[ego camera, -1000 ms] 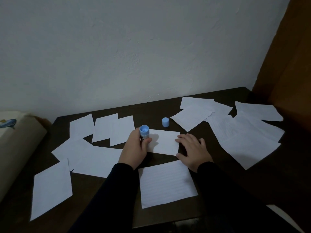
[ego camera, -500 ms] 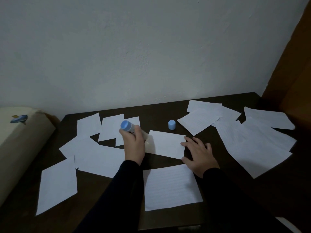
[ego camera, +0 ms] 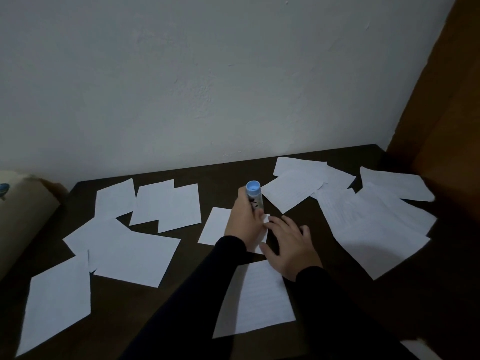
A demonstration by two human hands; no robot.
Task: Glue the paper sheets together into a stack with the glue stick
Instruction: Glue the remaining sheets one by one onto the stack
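My left hand (ego camera: pixel 245 222) grips the glue stick (ego camera: pixel 254 195), a white tube with a blue end pointing up and away; its lower end is hidden against a small white sheet (ego camera: pixel 215 226) in the middle of the dark table (ego camera: pixel 218 175). My right hand (ego camera: pixel 291 245) lies flat, fingers spread, pressing the sheet's right edge. A lined sheet (ego camera: pixel 259 300) lies just below, near the table's front. The glue stick's loose cap is hidden from view.
Several white sheets lie scattered on the left (ego camera: pixel 135 253) and overlap in a spread on the right (ego camera: pixel 374 219). A white wall rises behind the table, a wooden panel (ego camera: pixel 446 126) stands at the right, and a beige cushion (ego camera: pixel 23 214) sits at the far left.
My left hand has carried the glue stick from the sheet's left edge across to its right side, beside my right hand. The camera view has shifted, and the blue cap is now hidden.
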